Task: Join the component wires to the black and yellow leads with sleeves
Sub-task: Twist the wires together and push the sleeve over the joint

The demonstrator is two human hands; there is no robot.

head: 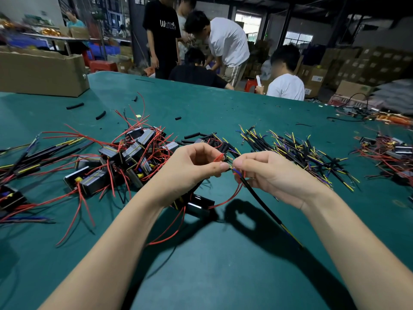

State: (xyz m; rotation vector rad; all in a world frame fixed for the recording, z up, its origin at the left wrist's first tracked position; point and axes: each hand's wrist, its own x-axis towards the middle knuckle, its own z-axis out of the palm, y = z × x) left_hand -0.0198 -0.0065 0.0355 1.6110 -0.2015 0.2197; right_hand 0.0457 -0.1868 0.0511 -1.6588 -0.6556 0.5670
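A teal-green desk [223,276] is strewn with black components [134,153] trailing red wires [85,204]. Black leads [301,151] are tipped yellow and blue. Black sleeves [74,105] and a brown cardboard box [40,72] are seen.

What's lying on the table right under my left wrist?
A black boxy component with red wires looping from it lies on the green table below the left hand. The wrist covers its far end, so the rest cannot be seen.

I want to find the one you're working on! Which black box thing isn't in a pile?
The component lying alone under the hands, near the left hand. The others sit heaped in the pile farther left.
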